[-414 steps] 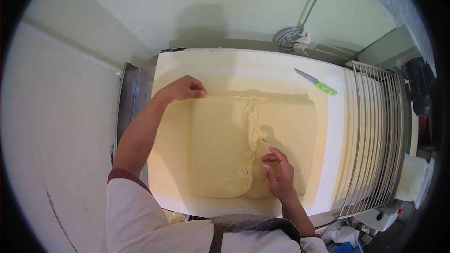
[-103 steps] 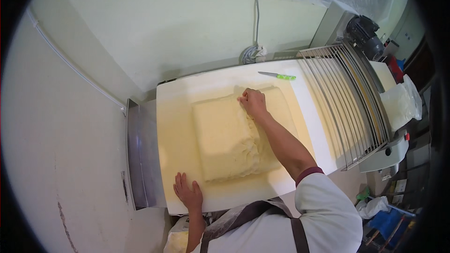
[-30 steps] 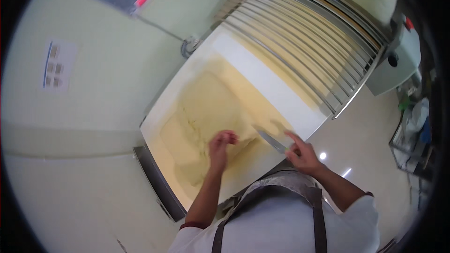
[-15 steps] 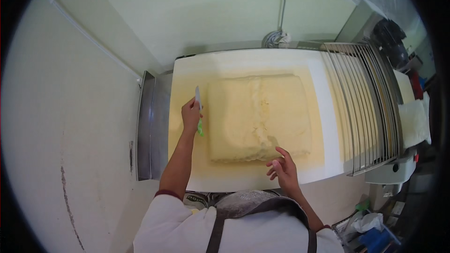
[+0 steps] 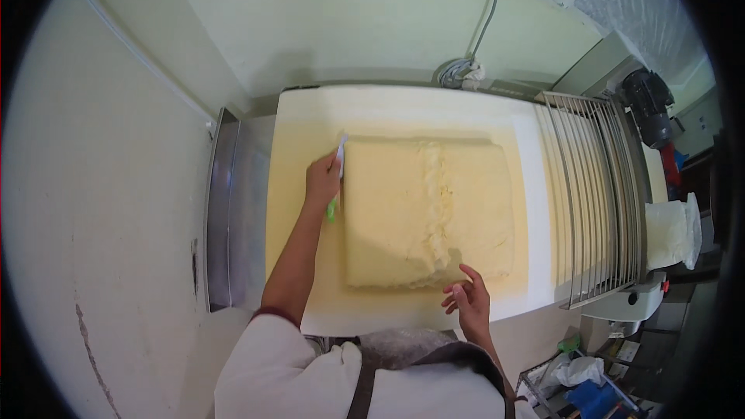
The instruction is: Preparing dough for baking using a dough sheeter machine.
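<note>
My left hand is closed on a knife with a pale blade and green handle, upright along the left side of a thick rectangular slab of pale dough. A rough, crinkled seam runs down the dough from back to front. At the slab's front right, my right hand is open, its fingers loosely bent and apart. The dough rests on a white work surface with a yellowish stain around it.
A metal wire guard spans the right end, beside a dark motor and white bags. A steel ledge borders the left end. A coiled grey cable hangs on the back wall. Bins and crates sit low at right.
The knife, earlier lying at the back right, is now in my left hand. Over the last half second, that hand has edged toward the dough's left side; my right hand stays near the front.
</note>
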A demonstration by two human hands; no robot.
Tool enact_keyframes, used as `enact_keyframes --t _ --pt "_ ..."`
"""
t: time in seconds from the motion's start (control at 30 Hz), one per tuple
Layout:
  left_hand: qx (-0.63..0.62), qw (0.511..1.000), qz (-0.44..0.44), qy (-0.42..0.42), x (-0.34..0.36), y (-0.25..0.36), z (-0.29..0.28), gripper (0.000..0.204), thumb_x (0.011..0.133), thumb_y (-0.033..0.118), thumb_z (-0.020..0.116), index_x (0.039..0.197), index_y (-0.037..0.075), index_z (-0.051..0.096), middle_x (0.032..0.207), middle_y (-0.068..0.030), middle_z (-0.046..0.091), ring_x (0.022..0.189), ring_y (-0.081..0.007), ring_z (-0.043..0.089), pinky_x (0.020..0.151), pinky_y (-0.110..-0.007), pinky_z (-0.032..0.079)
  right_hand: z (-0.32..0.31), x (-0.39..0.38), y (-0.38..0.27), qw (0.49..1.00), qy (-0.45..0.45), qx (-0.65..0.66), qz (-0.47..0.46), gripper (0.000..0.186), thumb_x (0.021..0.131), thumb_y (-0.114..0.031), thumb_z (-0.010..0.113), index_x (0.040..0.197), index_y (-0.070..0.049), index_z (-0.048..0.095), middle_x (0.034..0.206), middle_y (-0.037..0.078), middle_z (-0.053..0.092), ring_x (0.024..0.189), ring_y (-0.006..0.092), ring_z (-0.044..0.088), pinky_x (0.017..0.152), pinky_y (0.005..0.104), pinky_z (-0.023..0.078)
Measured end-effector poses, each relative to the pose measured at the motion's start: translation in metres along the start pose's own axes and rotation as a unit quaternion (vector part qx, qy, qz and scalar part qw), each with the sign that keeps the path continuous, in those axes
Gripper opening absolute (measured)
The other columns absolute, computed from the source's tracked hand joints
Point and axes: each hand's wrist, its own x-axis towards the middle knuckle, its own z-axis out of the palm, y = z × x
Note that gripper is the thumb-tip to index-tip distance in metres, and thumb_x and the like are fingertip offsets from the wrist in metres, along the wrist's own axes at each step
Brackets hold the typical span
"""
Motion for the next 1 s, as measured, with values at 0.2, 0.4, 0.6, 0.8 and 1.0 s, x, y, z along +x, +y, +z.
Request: enact_keyframes --t 0.2,0.4,0.6,0.8,1.0 --pt "0.063 0.997 -0.028 -0.017 0.016 0.006 -0.01 0.028 0.093 0.016 0.053 0.117 0.006 0.063 0.083 -0.0171 0.068 0.071 -0.0186 0.065 0.068 -0.034 0.05 0.001 -0.005 0.0 0.998 -0.045 0.01 -0.044 0.047 0.095 -0.014 0.053 0.138 -0.004 0.036 0.09 0.01 0.061 0.068 0.0147 0.061 0.056 0.0248 0.049" --pt "-0.003 0.994 -0.096 -0.057 -0.101 0.018 -0.027 0.03 0.094 0.016 0.055 0.12 0.003 0.061 0.065 -0.0087 0.058 0.059 -0.0117 0.056 0.059 -0.03 0.047 -0.019 -0.016 0.016 0.997 -0.067 0.009 -0.029 0.048 0.094 -0.014 0.054 0.137 -0.003 0.037 0.089 0.009 0.062 0.067 0.014 0.06 0.057 0.0242 0.049" --pt "0.084 0.996 0.035 -0.013 -0.243 0.014 -0.053 0.032 0.095 0.016 0.055 0.123 0.003 0.06 0.065 -0.002 0.056 0.052 -0.008 0.051 0.048 -0.025 0.043 -0.032 -0.017 0.034 0.983 -0.175 0.018 -0.056 0.046 0.095 -0.014 0.054 0.136 -0.002 0.038 0.089 0.01 0.063 0.069 0.0135 0.06 0.059 0.0244 0.049" --pt "-0.116 0.959 -0.257 -0.014 -0.362 0.086 -0.019 0.035 0.095 0.019 0.057 0.124 0.001 0.057 0.078 -0.0029 0.062 0.065 -0.0052 0.053 0.048 -0.023 0.044 -0.084 -0.026 0.051 0.984 -0.173 0.012 -0.039 0.045 0.096 -0.017 0.055 0.135 -0.002 0.04 0.09 0.009 0.062 0.074 0.0132 0.061 0.063 0.0248 0.05" --pt "-0.454 0.869 -0.179 -0.077 -0.32 0.151 0.151 0.017 0.095 0.013 0.054 0.107 0.001 0.055 0.085 -0.0038 0.06 0.079 -0.0118 0.056 0.075 -0.026 0.046 -0.109 -0.015 0.094 0.971 -0.206 0.06 -0.101 0.035 0.1 -0.027 0.046 0.128 -0.005 0.049 0.091 0.005 0.061 0.081 0.0102 0.058 0.073 0.0229 0.048"
